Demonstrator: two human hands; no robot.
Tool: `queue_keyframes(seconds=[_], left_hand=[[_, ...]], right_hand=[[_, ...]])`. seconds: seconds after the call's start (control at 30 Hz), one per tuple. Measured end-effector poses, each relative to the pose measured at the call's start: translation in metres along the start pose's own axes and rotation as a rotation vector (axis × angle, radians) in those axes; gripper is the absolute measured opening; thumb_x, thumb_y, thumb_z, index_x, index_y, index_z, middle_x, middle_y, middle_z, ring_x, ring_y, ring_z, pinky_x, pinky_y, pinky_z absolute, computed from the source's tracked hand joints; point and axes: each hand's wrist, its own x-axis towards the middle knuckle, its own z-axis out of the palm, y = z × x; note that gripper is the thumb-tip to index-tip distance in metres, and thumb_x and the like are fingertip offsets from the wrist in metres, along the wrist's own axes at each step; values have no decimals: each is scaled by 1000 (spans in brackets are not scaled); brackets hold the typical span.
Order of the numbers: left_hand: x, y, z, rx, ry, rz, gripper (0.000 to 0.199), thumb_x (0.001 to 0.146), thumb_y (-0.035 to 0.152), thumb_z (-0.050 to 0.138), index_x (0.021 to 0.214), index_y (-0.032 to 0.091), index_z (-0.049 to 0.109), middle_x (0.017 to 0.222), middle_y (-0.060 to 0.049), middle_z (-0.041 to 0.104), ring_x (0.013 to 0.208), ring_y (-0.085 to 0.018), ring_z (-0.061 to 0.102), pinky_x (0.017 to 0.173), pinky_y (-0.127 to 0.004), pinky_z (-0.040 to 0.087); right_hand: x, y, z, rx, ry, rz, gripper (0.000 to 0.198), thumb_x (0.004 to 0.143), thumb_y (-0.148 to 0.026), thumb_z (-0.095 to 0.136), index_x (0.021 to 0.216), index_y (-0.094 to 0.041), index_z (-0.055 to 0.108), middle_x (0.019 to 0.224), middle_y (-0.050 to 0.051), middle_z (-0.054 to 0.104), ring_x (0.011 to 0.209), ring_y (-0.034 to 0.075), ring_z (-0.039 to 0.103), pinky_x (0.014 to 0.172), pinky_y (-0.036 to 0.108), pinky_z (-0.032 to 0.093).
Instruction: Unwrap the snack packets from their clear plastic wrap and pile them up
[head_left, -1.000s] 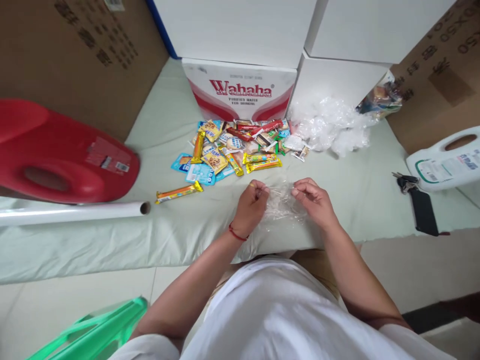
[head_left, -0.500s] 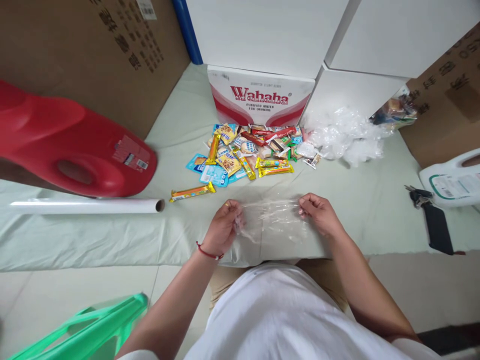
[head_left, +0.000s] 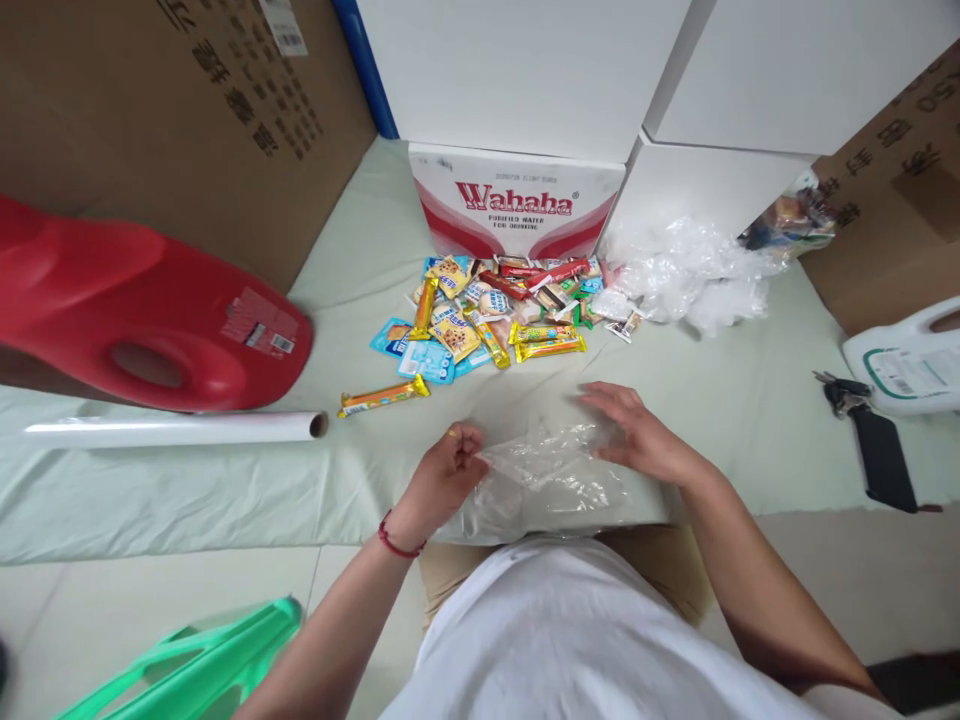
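A clear plastic bag (head_left: 551, 470) lies crinkled near the front edge of the cloth-covered table (head_left: 360, 480). With thumb and fingers pinched, my left hand (head_left: 450, 465) grips the bag's left upper corner. My right hand (head_left: 637, 430) is at its right side, thumb and fingers apart; whether it touches the plastic is hard to tell. Beyond both hands lies a pile of wrapped snacks (head_left: 491, 300), with yellow, red and blue wrappers. One yellow snack stick (head_left: 382, 396) rests by itself to the left, beyond my left hand.
A white roll (head_left: 176, 428) and a red jug (head_left: 150, 310) stand on the left. Crumpled clear bags (head_left: 690, 270) are heaped at back right, beside a Wahaha carton (head_left: 517, 205). Keys (head_left: 844, 393), a black phone (head_left: 883, 460) and a white bottle (head_left: 907, 360) are at far right.
My right hand has let go of the bag's right corner and spread its fingers. The bag, stretched between both hands before, now sags lower. My left hand still pinches it.
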Motion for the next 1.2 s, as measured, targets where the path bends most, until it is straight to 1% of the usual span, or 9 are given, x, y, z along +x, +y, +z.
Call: queue_keyframes(seconds=[0.1, 0.2, 0.27, 0.37, 0.47, 0.6, 0.83, 1.07, 1.2], left_hand=[[-5, -4, 1, 329, 55, 123, 46, 72, 21, 68, 117, 22, 61, 92, -1, 62, 80, -19, 63, 71, -32, 53], [-12, -7, 3, 695, 142, 390, 65, 76, 18, 67, 139, 23, 56, 129, -14, 60, 119, -32, 61, 98, -48, 53], [-17, -7, 7, 861, 142, 571, 61, 82, 18, 65, 142, 25, 56, 145, -17, 54, 135, -36, 52, 109, -54, 46], [-19, -6, 15, 915, 38, 704, 42, 88, 20, 59, 129, 27, 66, 134, -15, 64, 126, -33, 59, 105, -51, 46], [-14, -4, 19, 777, 4, 566, 20, 94, 27, 52, 99, 24, 72, 92, -10, 73, 88, -25, 66, 84, -38, 49], [2, -1, 18, 483, 200, 219, 32, 99, 41, 46, 76, 24, 60, 59, 1, 51, 59, -17, 50, 62, -28, 38], [32, 6, 5, 387, 405, 42, 42, 92, 51, 52, 61, 23, 49, 53, 4, 42, 56, -15, 39, 58, -28, 31], [50, 13, -12, 559, 356, 28, 27, 84, 47, 57, 71, 23, 60, 59, 2, 56, 58, -17, 50, 60, -29, 32], [60, 13, -17, 339, 298, 8, 23, 73, 40, 66, 66, 23, 53, 61, 2, 58, 62, -16, 55, 61, -27, 36]], right_hand=[[8, -11, 5, 93, -32, -69, 24, 97, -45, 66, 110, -29, 78, 132, 9, 69, 129, 26, 58, 112, 50, 45], [15, -17, 11, 218, -51, -10, 29, 101, -48, 59, 102, -24, 76, 108, 8, 74, 103, 22, 68, 97, 41, 53], [17, -19, 16, 269, -58, 49, 31, 100, -48, 59, 100, -22, 75, 100, 7, 74, 92, 21, 68, 89, 37, 54], [19, -21, 21, 338, -45, 144, 34, 96, -52, 63, 96, -20, 75, 91, 5, 73, 81, 19, 64, 76, 32, 52], [20, -20, 23, 440, -46, 247, 39, 91, -58, 66, 92, -20, 73, 79, 2, 69, 69, 16, 58, 65, 27, 47], [24, -8, 22, 590, 51, 401, 46, 82, -66, 72, 85, -20, 67, 66, -2, 60, 55, 12, 47, 52, 24, 38], [29, 24, 27, 398, 275, 501, 44, 83, -64, 68, 82, -20, 66, 57, -5, 51, 50, 11, 36, 48, 26, 29], [42, 36, 22, 74, 324, 377, 36, 93, -52, 58, 89, -19, 71, 58, -3, 52, 54, 14, 41, 53, 27, 33], [51, 41, 15, 1, 310, 355, 35, 93, -50, 59, 92, -19, 74, 64, -1, 59, 57, 14, 44, 57, 27, 35]])
